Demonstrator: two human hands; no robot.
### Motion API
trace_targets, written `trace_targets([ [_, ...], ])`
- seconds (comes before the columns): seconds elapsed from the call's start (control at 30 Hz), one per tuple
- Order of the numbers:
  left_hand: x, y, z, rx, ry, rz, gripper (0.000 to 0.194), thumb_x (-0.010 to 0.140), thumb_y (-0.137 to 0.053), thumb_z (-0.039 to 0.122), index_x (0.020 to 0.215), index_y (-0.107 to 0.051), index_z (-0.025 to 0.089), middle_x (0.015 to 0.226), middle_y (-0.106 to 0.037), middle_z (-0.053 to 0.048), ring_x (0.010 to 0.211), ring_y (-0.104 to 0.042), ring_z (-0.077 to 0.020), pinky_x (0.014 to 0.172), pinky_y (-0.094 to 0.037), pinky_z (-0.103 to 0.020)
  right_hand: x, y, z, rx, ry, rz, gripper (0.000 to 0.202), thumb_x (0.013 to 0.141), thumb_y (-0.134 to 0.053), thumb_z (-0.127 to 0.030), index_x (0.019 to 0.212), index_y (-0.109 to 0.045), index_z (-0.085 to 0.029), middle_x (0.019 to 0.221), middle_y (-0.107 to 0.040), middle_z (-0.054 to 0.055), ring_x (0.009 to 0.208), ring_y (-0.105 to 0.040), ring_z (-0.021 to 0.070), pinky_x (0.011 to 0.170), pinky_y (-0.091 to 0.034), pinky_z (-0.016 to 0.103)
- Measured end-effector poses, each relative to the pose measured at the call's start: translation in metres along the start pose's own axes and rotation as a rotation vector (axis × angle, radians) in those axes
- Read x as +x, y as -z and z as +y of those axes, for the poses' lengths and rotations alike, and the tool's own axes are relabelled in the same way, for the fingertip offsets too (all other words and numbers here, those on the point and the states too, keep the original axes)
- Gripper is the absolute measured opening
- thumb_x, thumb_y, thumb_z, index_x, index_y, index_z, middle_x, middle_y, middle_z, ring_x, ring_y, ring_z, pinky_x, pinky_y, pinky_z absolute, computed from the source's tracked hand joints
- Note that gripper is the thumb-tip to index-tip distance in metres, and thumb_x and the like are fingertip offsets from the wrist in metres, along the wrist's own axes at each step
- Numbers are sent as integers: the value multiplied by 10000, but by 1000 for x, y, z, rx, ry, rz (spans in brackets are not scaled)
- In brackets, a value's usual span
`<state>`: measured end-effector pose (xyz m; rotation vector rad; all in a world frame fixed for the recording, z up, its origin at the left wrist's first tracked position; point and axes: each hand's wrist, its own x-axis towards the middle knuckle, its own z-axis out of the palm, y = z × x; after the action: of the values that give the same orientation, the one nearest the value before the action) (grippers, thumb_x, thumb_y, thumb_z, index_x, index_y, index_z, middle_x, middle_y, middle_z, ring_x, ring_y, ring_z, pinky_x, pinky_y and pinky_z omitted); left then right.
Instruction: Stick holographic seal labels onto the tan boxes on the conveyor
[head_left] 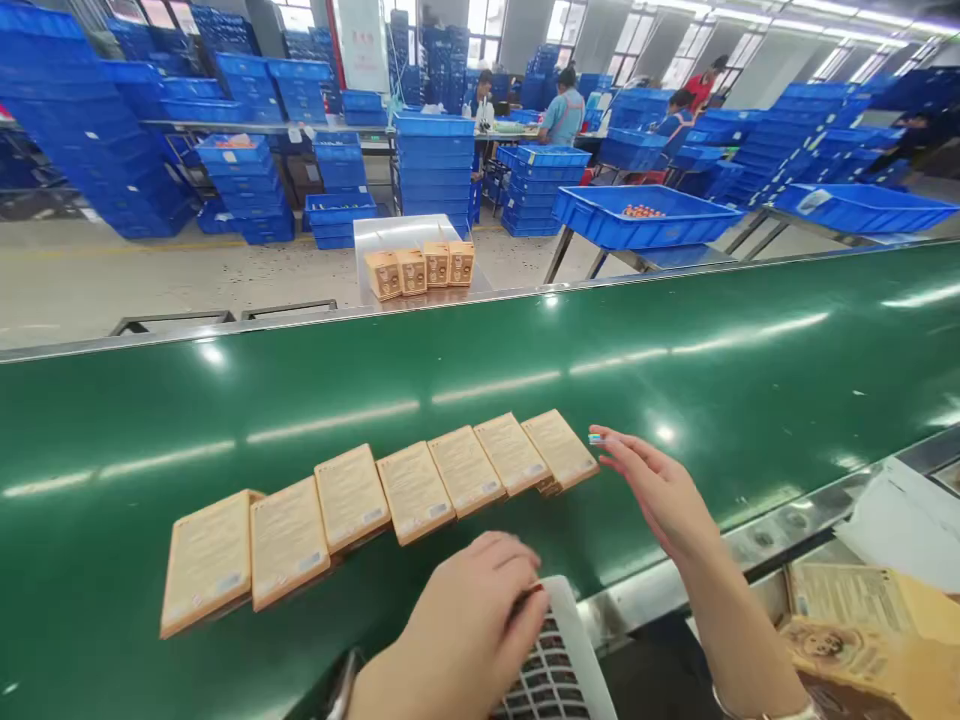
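My left hand (480, 605) is curled over the edge of a white plastic basket (566, 610). Its thumb and fingertips come together; what they hold, if anything, is hidden. To the right, my right hand (664, 490) hovers above the green conveyor belt (750, 370), fingers stretched forward and close together. A small blue-and-white piece (595, 439) shows at its fingertips, too small to name. Beside that hand, a tan box (559, 448) ends an overlapping row of several similar flat boxes (412, 490) with printed backs. Dark contents show through the basket's grid.
More tan cartons (847, 640) lie at the lower right, near a white sheet (911, 520). Across the belt, several upright boxes (412, 270) stand on a metal table (390, 232). Blue crates (435, 170) and co-workers (564, 112) are beyond. A metal rail (645, 590) edges the belt.
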<state>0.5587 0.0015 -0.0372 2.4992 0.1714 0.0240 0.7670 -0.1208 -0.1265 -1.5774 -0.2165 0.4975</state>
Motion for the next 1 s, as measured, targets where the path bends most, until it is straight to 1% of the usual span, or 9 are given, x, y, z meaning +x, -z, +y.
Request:
trace_targets([
  [0.07,42,-20,-6,183,-164,50,243,967,-453,232,830,-641,161,1306,-636,-92,1262,-555,-250,1046,-468,-398,33,-2,8,11,-95,-49,623,626,-735,-693,970,-732,-174,1097,-727,125,999,-657,274,914,-513,430],
  [0.1,60,-31,-10,269,-210,60,259,973,-446,241,843,-648,145,1390,-577,-112,1335,-496,-275,1102,-426,-441,44,-4,10,16,-130,-78,626,614,-744,-691,960,-731,-170,1074,-731,121,965,-663,266,872,-529,409],
  [0.17,90,-51,-16,387,-251,41,285,981,-432,255,889,-664,118,1444,-523,-140,1388,-436,-297,1139,-386,-471,59,-5,12,14,-179,-125,602,613,-752,-676,945,-724,-175,1029,-738,111,907,-668,252,792,-550,374],
  [0.27,116,-76,-25,464,-250,-12,273,962,-465,255,960,-687,98,1443,-523,-157,1389,-434,-309,1139,-376,-462,72,0,13,-14,-199,-147,524,635,-744,-665,854,-697,-192,1028,-735,106,884,-669,244,744,-557,349],
  [0.4,132,-96,-30,522,-284,3,269,925,-511,254,990,-717,93,1430,-537,-155,1356,-473,-322,1120,-380,-447,85,16,18,-81,-169,-186,504,657,-718,-685,681,-600,-196,1154,-698,121,893,-658,234,708,-548,317],
  [0.57,148,-106,-26,503,-284,17,279,917,-495,229,987,-728,93,1397,-572,-144,1328,-503,-313,1108,-377,-436,97,31,25,-125,-153,-197,492,689,-693,-685,704,-594,-203,1164,-691,116,878,-655,220,678,-544,300],
  [0.77,161,-111,-21,443,-282,-58,285,903,-516,242,1019,-711,69,1432,-525,-188,1375,-442,-343,1148,-311,-467,104,40,27,-204,-95,-175,459,762,-630,-667,753,-601,-209,1179,-683,118,848,-664,211,646,-544,296],
  [0.87,168,-117,-19,439,-278,-59,279,899,-517,231,1029,-710,77,1445,-512,-185,1393,-421,-335,1157,-304,-468,104,42,31,-252,-29,-102,416,795,-611,-629,793,-604,-214,1132,-691,116,877,-667,222,708,-554,327],
  [1.0,178,-121,-15,443,-285,-56,303,904,-494,229,1063,-703,78,1465,-490,-181,1394,-423,-322,1165,-306,-457,105,40,35,-370,31,63,351,823,-596,-568,827,-604,-217,1037,-698,113,914,-668,240,779,-554,373],
])
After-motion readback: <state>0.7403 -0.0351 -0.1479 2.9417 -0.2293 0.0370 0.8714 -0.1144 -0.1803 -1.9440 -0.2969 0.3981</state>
